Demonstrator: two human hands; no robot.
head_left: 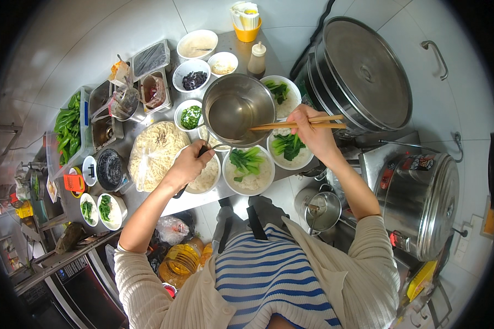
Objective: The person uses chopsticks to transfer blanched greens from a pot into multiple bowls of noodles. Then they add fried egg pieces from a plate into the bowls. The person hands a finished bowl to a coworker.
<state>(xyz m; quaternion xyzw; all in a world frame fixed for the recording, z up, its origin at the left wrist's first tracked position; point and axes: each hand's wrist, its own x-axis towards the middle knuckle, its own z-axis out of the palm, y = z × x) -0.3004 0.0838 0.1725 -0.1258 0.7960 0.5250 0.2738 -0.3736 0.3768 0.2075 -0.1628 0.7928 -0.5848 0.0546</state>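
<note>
The left forearm rises from the lower left, bare below a cream sleeve [148, 282], and the left hand [196, 163] is closed around the dark handle of a steel saucepan [233, 115], back of the hand upward. The right forearm slants up and inward from the lower right; the right hand [309, 130] pinches a pair of wooden chopsticks [328, 125] between thumb and fingers.

The saucepan is over the middle of the desk [271, 61], its mouth facing up, its handle running toward the near edge and leftward. Whether its base touches the bowls below cannot be told. The chopsticks lie nearly level, side by side, long axis across the desk, tips pointing left into the pan and blunt ends right.

Along the steel desk, a clear tub of green peppers [68, 131] stands at the left end, two small bowls of greens [105, 206] near the near left corner, then a bag of noodles [155, 156] and a bowl of chopped scallions [191, 117]. A squeeze bottle [257, 60] stands toward the far edge; larger bowls topped with leafy greens [246, 160] line the right part. Beyond the right end are a broad lidded steamer [365, 71] and a stockpot [414, 200], against pale tiled walls [466, 98].
</note>
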